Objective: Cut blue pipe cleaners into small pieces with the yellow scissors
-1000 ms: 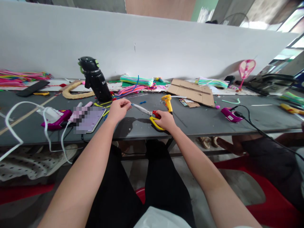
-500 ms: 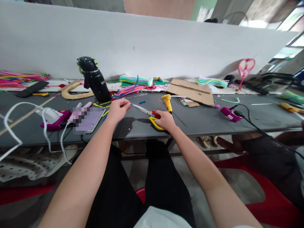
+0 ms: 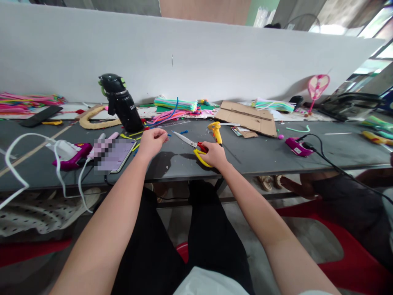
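Scissors in My Right Hand, Blades Toward My Left

My right hand (image 3: 215, 155) grips the scissors (image 3: 186, 140) by their red and yellow handles, above the near edge of the grey table (image 3: 260, 153). The blades point left and slightly far, their tip apart from my left hand (image 3: 152, 142). That hand's fingers are drawn together; a speck of blue shows at their tips, too small to tell whether I pinch it. Small blue bits (image 3: 184, 132) lie just beyond the blades. The yellow glue gun (image 3: 215, 130) is at the far side of my right hand, and the black bottle (image 3: 125, 107) stands far left.
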A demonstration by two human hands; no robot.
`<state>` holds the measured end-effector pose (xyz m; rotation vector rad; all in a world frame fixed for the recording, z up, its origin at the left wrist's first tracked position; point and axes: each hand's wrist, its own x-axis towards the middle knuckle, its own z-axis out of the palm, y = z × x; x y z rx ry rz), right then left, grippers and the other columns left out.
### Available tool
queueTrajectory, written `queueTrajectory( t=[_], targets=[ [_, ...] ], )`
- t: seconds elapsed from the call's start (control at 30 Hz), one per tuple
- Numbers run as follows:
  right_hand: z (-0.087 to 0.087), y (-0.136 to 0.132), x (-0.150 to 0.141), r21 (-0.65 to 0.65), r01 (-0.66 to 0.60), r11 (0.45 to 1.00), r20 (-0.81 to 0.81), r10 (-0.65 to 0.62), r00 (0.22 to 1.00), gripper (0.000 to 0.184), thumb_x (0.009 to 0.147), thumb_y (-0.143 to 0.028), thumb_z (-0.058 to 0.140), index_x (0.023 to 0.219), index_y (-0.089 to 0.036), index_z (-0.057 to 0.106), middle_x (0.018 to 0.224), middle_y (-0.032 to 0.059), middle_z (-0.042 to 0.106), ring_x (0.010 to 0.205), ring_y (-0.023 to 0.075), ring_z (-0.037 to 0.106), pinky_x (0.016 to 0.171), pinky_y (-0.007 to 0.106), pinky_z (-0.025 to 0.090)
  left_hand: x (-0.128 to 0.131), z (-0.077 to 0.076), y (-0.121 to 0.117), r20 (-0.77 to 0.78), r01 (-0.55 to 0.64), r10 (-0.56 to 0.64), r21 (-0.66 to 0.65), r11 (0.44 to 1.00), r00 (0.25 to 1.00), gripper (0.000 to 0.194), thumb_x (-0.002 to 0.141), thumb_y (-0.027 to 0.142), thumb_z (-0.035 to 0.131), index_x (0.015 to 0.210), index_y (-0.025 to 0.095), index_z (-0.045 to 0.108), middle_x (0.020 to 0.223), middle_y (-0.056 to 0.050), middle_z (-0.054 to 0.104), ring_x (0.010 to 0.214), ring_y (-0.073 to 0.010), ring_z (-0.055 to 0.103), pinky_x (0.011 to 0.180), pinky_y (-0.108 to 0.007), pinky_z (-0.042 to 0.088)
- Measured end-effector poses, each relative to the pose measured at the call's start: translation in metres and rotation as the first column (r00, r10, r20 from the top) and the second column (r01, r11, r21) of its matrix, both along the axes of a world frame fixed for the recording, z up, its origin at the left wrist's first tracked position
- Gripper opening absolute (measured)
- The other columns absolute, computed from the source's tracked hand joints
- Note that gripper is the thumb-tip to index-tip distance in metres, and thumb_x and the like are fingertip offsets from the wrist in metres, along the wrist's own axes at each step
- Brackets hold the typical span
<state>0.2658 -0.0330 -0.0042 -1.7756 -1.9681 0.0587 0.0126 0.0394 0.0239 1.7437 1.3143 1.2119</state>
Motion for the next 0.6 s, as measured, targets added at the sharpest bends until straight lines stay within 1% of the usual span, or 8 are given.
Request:
queueTrajectory(
  t=[0.07,0.27,0.6],
  targets=[
    [0.0015,-0.0006,-0.0008,0.007,0.003,1.000,-0.008,-0.003,1.000,0.032,0.079,-0.053,0.059,0.084,-0.022,0.064,0.078,0.0025,0.069,0.072,0.0179,0.060,0.058,0.026,0.027,0.0006,0.0007,-0.0003,0.023,-0.006,0.006,-0.018,1.000,1.000,0.020,0.073,0.036,0.066,0.075,0.016,0.067,0.071,-0.005,0.070,0.068,-0.0168,0.064,0.069,-0.028,0.051],
    [0.0019,-0.0005,-0.0029,-0.015,-0.026,1.000,0.022,0.026,0.999,0.033,0.078,-0.054,0.060,0.086,-0.022,0.064,0.080,0.0029,0.070,0.073,0.0183,0.061,0.058,0.027,0.027,0.0015,0.0010,0.0002,0.065,-0.021,0.024,-0.051,0.998,0.998,0.016,0.071,0.032,0.067,0.072,0.016,0.067,0.066,-0.003,0.067,0.064,-0.0155,0.061,0.065,-0.027,0.049],
    [-0.0011,0.0005,-0.0020,-0.020,-0.038,0.999,0.018,0.038,0.999,0.032,0.078,-0.052,0.061,0.087,-0.022,0.065,0.080,0.0028,0.070,0.073,0.0178,0.060,0.059,0.026,0.028,0.0034,0.0058,-0.0048,0.046,-0.051,0.054,-0.066,0.997,0.998,0.019,0.069,0.033,0.066,0.070,0.014,0.068,0.061,-0.003,0.064,0.058,-0.0144,0.057,0.060,-0.027,0.045]
  ],
)
